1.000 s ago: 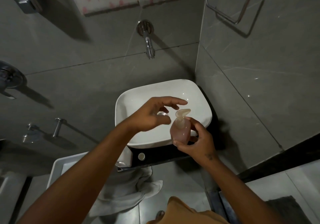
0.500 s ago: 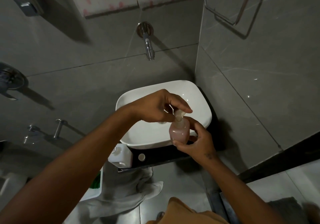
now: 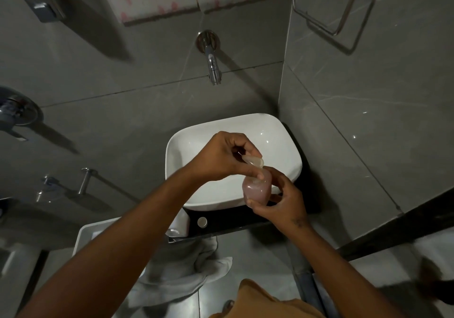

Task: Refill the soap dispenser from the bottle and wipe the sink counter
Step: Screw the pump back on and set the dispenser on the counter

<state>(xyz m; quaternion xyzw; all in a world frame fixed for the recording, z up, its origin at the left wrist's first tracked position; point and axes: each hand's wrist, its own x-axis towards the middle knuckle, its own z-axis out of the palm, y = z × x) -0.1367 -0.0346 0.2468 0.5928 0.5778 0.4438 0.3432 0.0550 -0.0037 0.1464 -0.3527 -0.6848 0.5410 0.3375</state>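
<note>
Fingers (image 3: 248, 149) pinching clear pump top (image 3: 253, 161) of small pink translucent soap dispenser (image 3: 256, 190), right hand (image 3: 282, 203) clamped round it; refill and wiping undone.

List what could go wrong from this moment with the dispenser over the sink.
1. The dispenser is held in the air over the sink by the right hand alone; a slip could drop it into the basin.
2. The left hand pinches the pump at the neck; if it comes free suddenly, pink soap may spill.
3. The cloth hangs below the counter edge and could slide off.
</note>
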